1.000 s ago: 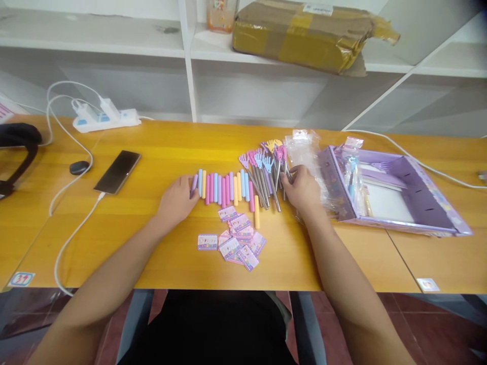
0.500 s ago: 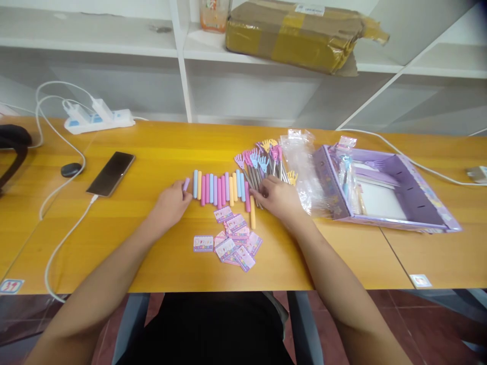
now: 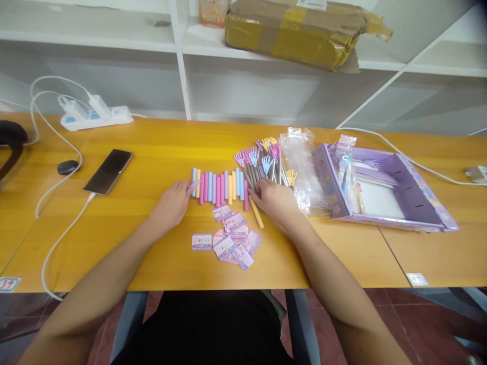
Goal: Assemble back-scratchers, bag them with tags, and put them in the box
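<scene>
A row of pastel sleeves [image 3: 218, 184] in blue, yellow, pink and purple lies on the yellow table [image 3: 160, 152]. My left hand [image 3: 171, 204] pinches a purple sleeve [image 3: 193, 185] at the row's left end. My right hand [image 3: 274, 201] rests at the row's right end, fingers curled on a yellow sleeve [image 3: 255, 211] that lies slanted. Beyond it is a bunch of metal sticks with small coloured hand-shaped tips [image 3: 262, 162]. A heap of small pink printed cards [image 3: 231, 240] lies in front of the row.
A purple cardboard box [image 3: 384, 190] with clear plastic bags [image 3: 299, 162] stands right of the sticks. A phone [image 3: 108, 171] on a white cable, a dark round object [image 3: 67, 167] and a power strip [image 3: 95, 115] are at the left. White shelving behind holds a taped parcel [image 3: 304, 30].
My right hand came left from the sticks to the row's right end and the yellow sleeve there turned slanted. My left hand took up a purple sleeve at the left end.
</scene>
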{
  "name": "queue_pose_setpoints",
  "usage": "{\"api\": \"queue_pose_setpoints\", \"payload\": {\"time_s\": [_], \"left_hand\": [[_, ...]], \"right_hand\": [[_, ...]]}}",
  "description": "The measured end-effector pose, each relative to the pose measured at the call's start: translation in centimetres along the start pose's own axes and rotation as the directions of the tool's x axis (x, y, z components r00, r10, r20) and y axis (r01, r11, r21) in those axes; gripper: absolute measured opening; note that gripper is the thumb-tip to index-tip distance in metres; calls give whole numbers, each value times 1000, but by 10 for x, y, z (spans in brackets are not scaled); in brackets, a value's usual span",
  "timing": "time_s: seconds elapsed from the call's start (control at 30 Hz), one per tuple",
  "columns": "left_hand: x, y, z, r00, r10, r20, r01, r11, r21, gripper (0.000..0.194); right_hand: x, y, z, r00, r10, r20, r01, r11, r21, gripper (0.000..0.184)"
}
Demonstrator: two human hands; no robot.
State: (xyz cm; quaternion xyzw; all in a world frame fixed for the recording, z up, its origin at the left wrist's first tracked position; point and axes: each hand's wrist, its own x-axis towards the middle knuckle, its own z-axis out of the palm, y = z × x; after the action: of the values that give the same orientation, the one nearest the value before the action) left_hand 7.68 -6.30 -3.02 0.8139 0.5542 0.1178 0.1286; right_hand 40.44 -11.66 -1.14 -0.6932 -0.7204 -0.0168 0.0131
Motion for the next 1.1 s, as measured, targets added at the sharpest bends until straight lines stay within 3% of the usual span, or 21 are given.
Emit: {"api": "queue_pose_setpoints", "payload": {"time_s": [0.27, 0.4, 0.5, 0.57, 0.63, 0.73, 0.8, 0.87, 0.97, 1.1], "left_hand": [[-1, 7, 0, 999, 34, 11, -33, 998, -53, 33], [-2, 9, -2, 1000, 31, 6, -30, 996, -87, 30], [-2, 8, -2, 999, 49, -4, -50, 994, -94, 29], [-3, 8, -2, 999, 45, -8, -46, 994, -95, 29], [-4, 10, -1, 999, 38, -26, -41, 994, -105, 29], [-8, 15, -2, 986, 69, -151, -92, 984, -153, 26], [-11, 20, -4, 960, 131, -249, -180, 965, -188, 24], [-16, 26, -7, 929, 207, -306, -277, 938, -209, 22], [-22, 34, -9, 900, 306, -311, -382, 898, -221, 21], [-28, 39, -5, 875, 421, -239, -472, 852, -226, 22]], "right_hand": [[0, 1, 3, 999, 40, 25, -41, 998, 54, 37], [2, 5, 8, 995, 97, 2, -96, 977, 191, 34], [2, 10, 9, 983, 183, -32, -156, 905, 395, 30], [2, 15, 9, 970, 235, -63, -156, 800, 579, 28], [2, 19, 7, 956, 286, -69, -137, 640, 756, 34], [4, 22, 5, 941, 337, -20, -92, 314, 945, 51], [7, 22, 5, 941, 337, 23, -53, 80, 995, 63], [10, 21, 6, 948, 313, 56, -26, -101, 995, 72], [12, 19, 9, 958, 279, 71, -9, -219, 976, 73], [8, 15, 9, 983, 176, 41, 3, -241, 970, 57]]}}
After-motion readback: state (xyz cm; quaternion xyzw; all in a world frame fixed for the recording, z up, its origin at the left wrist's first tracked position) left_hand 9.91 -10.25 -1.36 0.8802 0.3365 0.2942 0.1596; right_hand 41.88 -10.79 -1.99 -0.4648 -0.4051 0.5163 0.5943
